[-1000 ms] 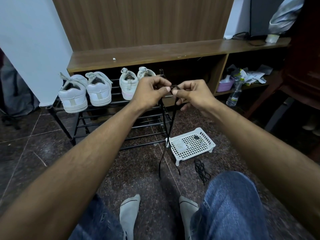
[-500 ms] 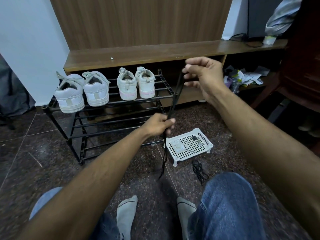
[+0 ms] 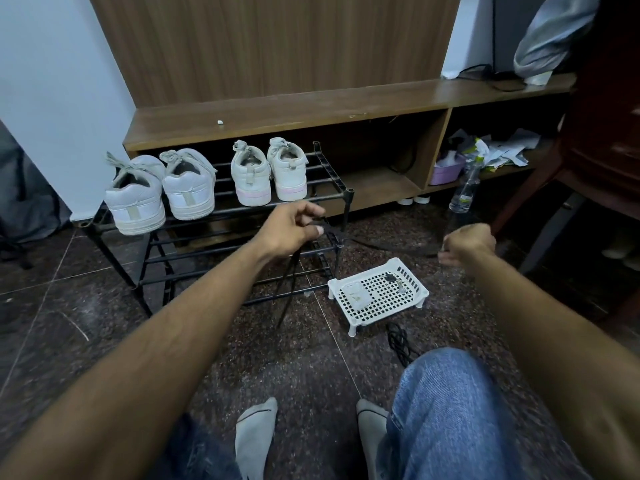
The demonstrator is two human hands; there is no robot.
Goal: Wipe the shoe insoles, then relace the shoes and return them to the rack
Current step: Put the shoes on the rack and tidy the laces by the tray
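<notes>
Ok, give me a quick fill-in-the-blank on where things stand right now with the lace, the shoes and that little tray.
1. The black lace is stretched between the left hand and the ____ hand.
2. The number of white shoes standing on the top tier of the black rack is ____.
3. The white perforated tray stands on the ____, beside the rack.
4. A second black lace lies on the floor just in front of the ____.

Missing words: right; four; floor; tray
</notes>
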